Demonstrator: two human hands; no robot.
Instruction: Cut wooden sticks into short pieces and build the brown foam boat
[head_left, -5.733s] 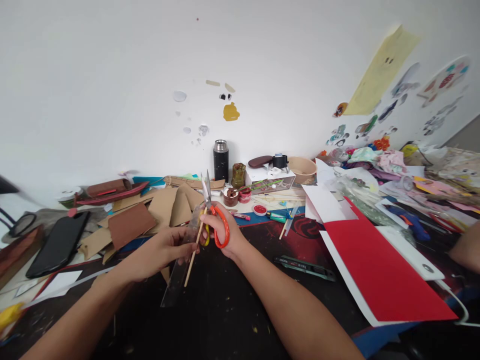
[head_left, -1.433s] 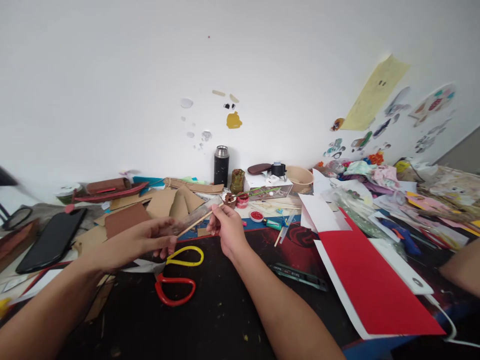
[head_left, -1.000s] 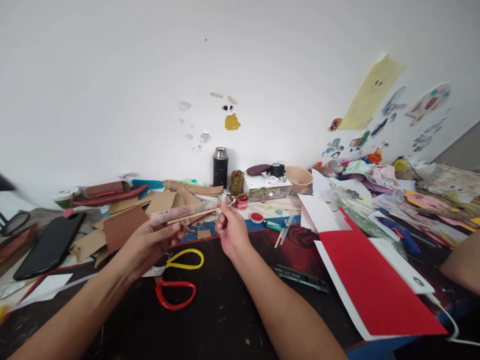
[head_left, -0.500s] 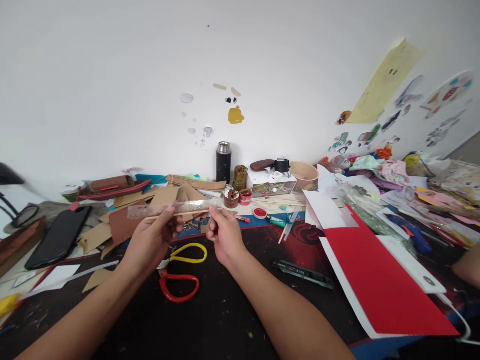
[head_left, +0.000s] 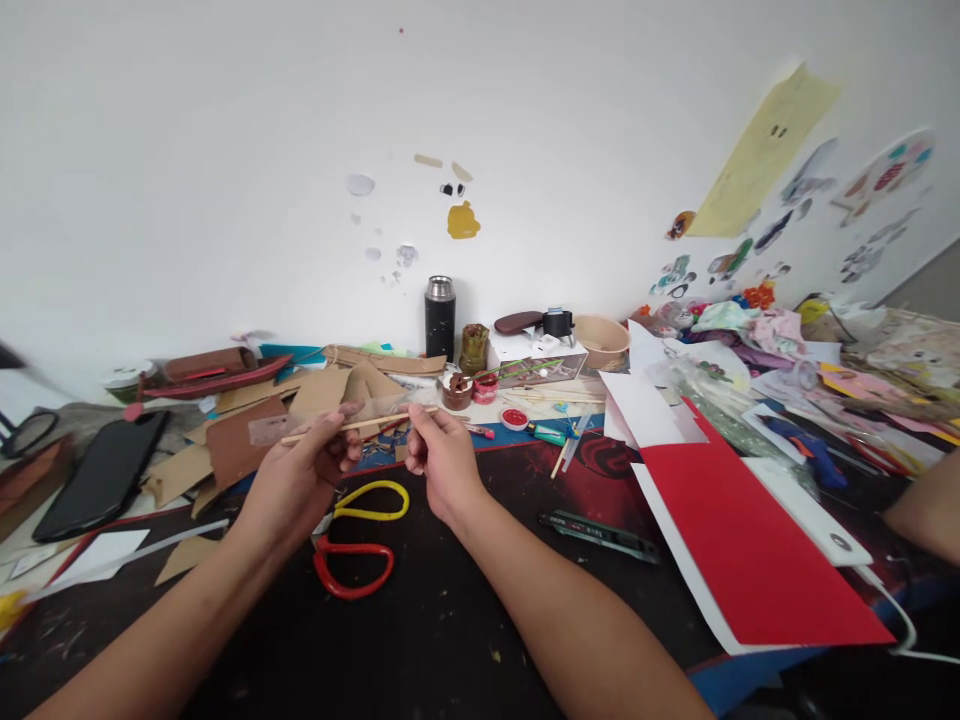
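My left hand (head_left: 296, 480) and my right hand (head_left: 441, 462) are raised side by side over the dark work mat (head_left: 450, 620). Between them they hold a thin wooden stick (head_left: 375, 421) laid almost level against a clear plastic ruler (head_left: 270, 428). The left fingers pinch both near the middle. The right fingers pinch the stick's right end. Scissors with one yellow and one red handle (head_left: 358, 535) lie flat on the mat just below the hands.
Brown cardboard pieces (head_left: 247, 440) and a black phone (head_left: 101, 475) lie to the left. A black flask (head_left: 439, 318), small paint pots (head_left: 487, 387) and a bowl (head_left: 606, 340) stand at the back. A utility knife (head_left: 600, 535) and red paper (head_left: 750, 540) lie to the right. Another person's arm (head_left: 926, 510) shows at the right edge.
The scissors left my right hand and now lie on the mat. Both hands turned the stick and ruler from slanted to nearly level.
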